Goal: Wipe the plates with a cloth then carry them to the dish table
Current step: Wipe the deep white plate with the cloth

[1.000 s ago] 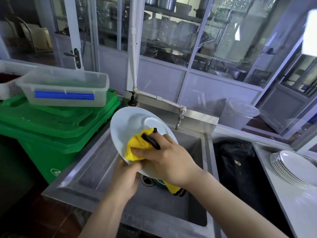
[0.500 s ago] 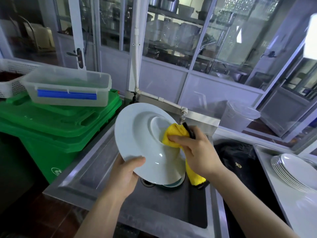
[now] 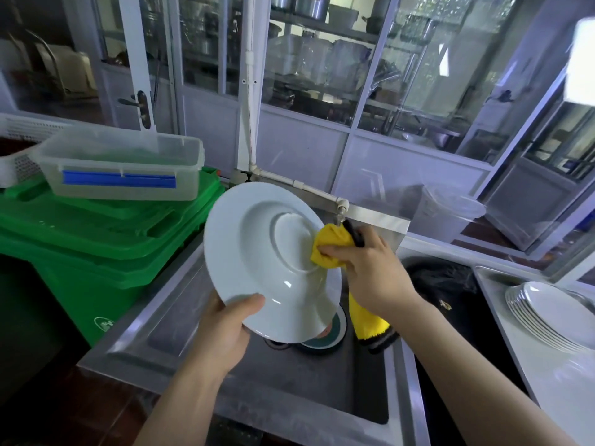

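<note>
Over steel sink (image 3: pixel 180 320), left grip (image 3: pixel 222 329) holding glossy round plate (image 3: pixel 257 262), right grip (image 3: pixel 370 272) bunching yellow cloth (image 3: pixel 331 249)

Clear lidded box (image 3: pixel 124 165) atop green bin (image 3: pixel 96 239); white basket (image 3: pixel 19 140) behind.

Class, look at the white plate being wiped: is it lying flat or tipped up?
Tipped up. The plate stands steeply on edge over the sink, underside facing the camera.

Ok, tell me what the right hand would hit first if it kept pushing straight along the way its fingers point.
The right hand points left, and its fingers already press the yellow cloth against the underside of the white plate. So the plate comes first; the left hand holds its lower rim.
</note>
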`<act>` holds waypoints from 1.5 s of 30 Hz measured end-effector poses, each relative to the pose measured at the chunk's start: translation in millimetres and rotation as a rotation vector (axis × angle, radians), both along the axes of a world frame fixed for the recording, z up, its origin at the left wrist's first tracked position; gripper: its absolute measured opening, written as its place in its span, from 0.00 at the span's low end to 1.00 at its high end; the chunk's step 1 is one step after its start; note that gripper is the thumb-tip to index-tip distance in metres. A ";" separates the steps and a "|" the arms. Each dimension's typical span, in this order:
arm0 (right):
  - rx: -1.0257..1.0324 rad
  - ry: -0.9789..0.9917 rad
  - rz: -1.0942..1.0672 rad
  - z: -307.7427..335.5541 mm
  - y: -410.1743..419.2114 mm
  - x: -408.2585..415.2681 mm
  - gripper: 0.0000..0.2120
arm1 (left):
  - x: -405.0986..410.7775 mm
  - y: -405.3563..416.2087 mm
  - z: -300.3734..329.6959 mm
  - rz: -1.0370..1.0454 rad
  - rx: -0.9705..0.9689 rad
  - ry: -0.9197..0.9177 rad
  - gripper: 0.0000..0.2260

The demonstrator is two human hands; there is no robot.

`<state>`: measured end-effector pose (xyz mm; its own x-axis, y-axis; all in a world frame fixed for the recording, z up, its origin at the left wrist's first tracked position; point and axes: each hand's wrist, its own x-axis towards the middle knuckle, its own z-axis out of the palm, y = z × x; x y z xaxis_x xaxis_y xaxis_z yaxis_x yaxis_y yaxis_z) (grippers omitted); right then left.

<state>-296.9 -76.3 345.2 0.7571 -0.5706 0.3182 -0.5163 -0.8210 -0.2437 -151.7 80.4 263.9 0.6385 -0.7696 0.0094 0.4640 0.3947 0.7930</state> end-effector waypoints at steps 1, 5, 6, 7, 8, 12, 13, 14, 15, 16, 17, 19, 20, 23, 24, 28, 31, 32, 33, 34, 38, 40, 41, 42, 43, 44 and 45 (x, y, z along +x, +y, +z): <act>0.072 -0.034 0.047 -4.0 1.8 -1.3 0.22 | 1.1 0.1 0.3 0.007 -0.012 0.017 0.25; 0.395 -0.390 -0.075 -11.6 -2.2 -5.1 0.20 | 6.7 2.8 6.1 -0.014 -0.103 0.040 0.24; 0.485 -0.497 -0.163 -11.6 -6.2 -6.6 0.20 | 8.9 4.8 7.5 -0.032 -0.131 0.039 0.25; 0.579 -0.601 -0.245 -10.4 -10.1 -8.5 0.20 | 11.4 6.6 8.2 -0.054 -0.157 0.032 0.25; 0.651 -0.683 -0.308 -8.8 -14.2 -10.8 0.20 | 13.9 8.3 8.2 -0.076 -0.182 0.019 0.26; 0.674 -0.737 -0.306 -1.8 -27.2 -17.5 0.19 | 18.1 13.4 6.9 -0.143 -0.239 0.006 0.26; 0.665 -0.715 -0.267 -0.2 -27.9 -16.7 0.19 | 17.1 13.2 6.5 -0.145 -0.234 0.012 0.25; 0.672 -0.690 -0.230 1.0 -27.6 -15.1 0.18 | 15.2 12.3 6.4 -0.150 -0.230 0.013 0.25; 0.685 -0.665 -0.202 1.0 -27.0 -13.5 0.17 | 12.8 10.9 6.5 -0.155 -0.232 0.009 0.25; 0.702 -0.647 -0.186 -0.8 -25.4 -12.6 0.16 | 10.5 9.0 6.4 -0.159 -0.237 0.004 0.25; 0.729 -0.643 -0.183 -4.0 -22.9 -12.6 0.18 | 8.2 7.6 7.1 -0.163 -0.246 0.002 0.26; 0.892 -0.713 -0.186 -12.5 -19.1 -14.3 0.26 | 5.3 6.0 9.5 -0.164 -0.262 0.017 0.25; 1.039 -0.762 -0.162 -17.3 -18.4 -15.1 0.28 | 4.3 5.3 10.4 -0.162 -0.263 0.021 0.25; 1.418 -0.810 -0.043 -24.5 -15.7 -16.1 0.28 | 2.1 1.9 11.2 -0.180 -0.272 0.041 0.25; 1.469 -0.820 -0.024 -24.6 -16.7 -15.9 0.24 | 1.2 0.3 10.3 -0.189 -0.263 0.056 0.24; 1.483 -0.906 0.054 -22.4 -25.2 -17.6 0.09 | 3.7 0.2 4.2 -0.320 -0.273 0.025 0.26; 1.512 -0.936 0.087 -16.3 -28.1 -25.2 0.10 | 22.3 4.2 1.3 -0.604 -0.329 -0.187 0.38; 1.544 -0.942 0.095 -14.4 -28.9 -27.9 0.11 | 29.0 5.7 0.4 -0.644 -0.339 -0.201 0.42; 1.566 -0.943 0.108 -12.3 -29.9 -30.3 0.12 | 34.4 5.6 0.3 -0.670 -0.358 -0.170 0.45; 1.567 -0.936 0.115 -9.8 -30.8 -32.3 0.12 | 36.9 3.8 2.3 -0.664 -0.349 -0.074 0.47; 1.533 -0.869 0.092 1.9 -33.9 -33.3 0.13 | 40.1 -5.0 9.4 -0.497 -0.351 0.260 0.32; 1.497 -0.816 0.045 5.2 -35.6 -32.7 0.14 | 41.4 -3.6 16.4 -0.295 -0.187 0.247 0.26; 1.475 -0.826 -0.008 5.2 -37.5 -32.9 0.18 | 42.7 -13.0 13.9 -0.344 -0.239 0.219 0.23; 1.445 -0.843 -0.075 4.1 -38.5 -32.8 0.23 | 44.0 -16.0 12.7 -0.316 -0.170 0.191 0.20; 1.402 -0.861 -0.119 3.8 -39.1 -32.1 0.24 | 44.4 -16.2 10.0 -0.269 -0.118 0.147 0.19; 1.319 -0.880 -0.155 3.7 -39.6 -30.6 0.21 | 41.4 -17.1 8.8 -0.241 -0.111 0.143 0.18; 1.204 -0.906 -0.200 2.8 -40.3 -29.0 0.16 | 36.8 -16.9 7.6 -0.222 -0.121 0.140 0.16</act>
<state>-325.9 -116.6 348.0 0.4494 -0.8881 -0.0966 0.0953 0.1552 -0.9833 -115.0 63.6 271.5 0.4561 -0.8893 0.0331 0.6511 0.3588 0.6688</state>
